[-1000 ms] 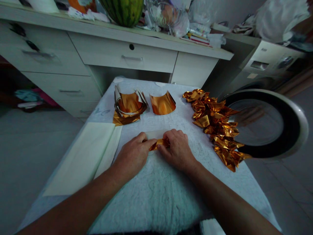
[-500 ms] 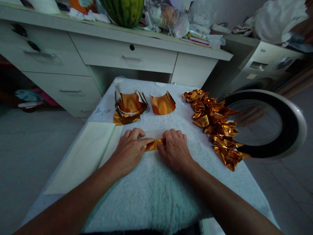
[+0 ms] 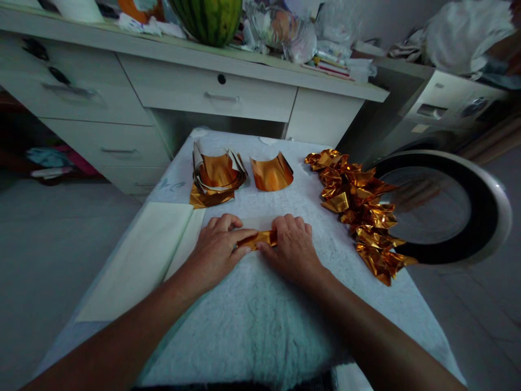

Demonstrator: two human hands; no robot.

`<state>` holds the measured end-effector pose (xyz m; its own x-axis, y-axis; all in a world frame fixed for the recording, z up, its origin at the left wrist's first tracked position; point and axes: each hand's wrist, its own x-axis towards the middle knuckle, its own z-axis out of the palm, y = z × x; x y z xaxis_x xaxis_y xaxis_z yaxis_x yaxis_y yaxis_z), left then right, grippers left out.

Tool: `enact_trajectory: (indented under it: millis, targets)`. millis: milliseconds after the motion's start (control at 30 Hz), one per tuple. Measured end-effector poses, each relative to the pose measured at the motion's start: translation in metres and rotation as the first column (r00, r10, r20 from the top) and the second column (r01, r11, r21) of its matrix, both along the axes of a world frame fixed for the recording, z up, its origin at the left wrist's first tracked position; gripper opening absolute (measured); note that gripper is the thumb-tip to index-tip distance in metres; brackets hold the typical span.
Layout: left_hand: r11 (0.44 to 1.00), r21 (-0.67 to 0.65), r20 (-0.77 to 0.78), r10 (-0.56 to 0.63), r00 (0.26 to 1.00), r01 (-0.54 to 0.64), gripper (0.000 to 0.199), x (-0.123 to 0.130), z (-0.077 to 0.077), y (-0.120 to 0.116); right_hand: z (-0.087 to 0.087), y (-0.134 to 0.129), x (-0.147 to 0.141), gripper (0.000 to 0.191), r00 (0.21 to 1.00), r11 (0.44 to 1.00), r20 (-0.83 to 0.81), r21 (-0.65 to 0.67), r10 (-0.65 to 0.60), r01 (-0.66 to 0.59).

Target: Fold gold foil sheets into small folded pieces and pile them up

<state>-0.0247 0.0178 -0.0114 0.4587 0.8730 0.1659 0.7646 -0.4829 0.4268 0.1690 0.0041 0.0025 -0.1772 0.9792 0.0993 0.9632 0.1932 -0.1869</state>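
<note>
A narrow strip of gold foil paper lies rolled or folded on a pale sheet at the table's middle. My left hand grips its left end between thumb and forefinger. On the other end, my right hand presses with bent fingers, its thumb at the near edge. The parts of the strip under my fingers are hidden. Beyond my hands stand a curved single gold sheet and a stack of curled gold sheets with white backs.
Crumpled folded gold foil pieces form a row on the right. White paper lies at the left edge of the cloth-covered table. An open washing machine door reaches close to the table's right side. Drawers stand behind.
Both thumbs have shifted along the strip's near edge, and the strip looks slightly narrower and more rolled. The other foil pieces stay in place; the view has moved slightly.
</note>
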Motion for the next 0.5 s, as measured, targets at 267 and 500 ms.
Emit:
enact_trajectory:
  millis: [267, 500]
  targets:
    - [0.999, -0.049, -0.019, 0.000, 1.000, -0.001, 0.036, 0.000, 0.004, 0.000, 0.003, 0.003, 0.022, 0.034, 0.999, 0.998, -0.014, -0.050, -0.046, 0.046]
    - [0.999, -0.051, -0.020, -0.010, 1.000, 0.009, 0.037, -0.002, 0.004, 0.000, 0.000, 0.007, 0.045, 0.036, 0.996, 0.995, -0.026, -0.068, -0.081, 0.079]
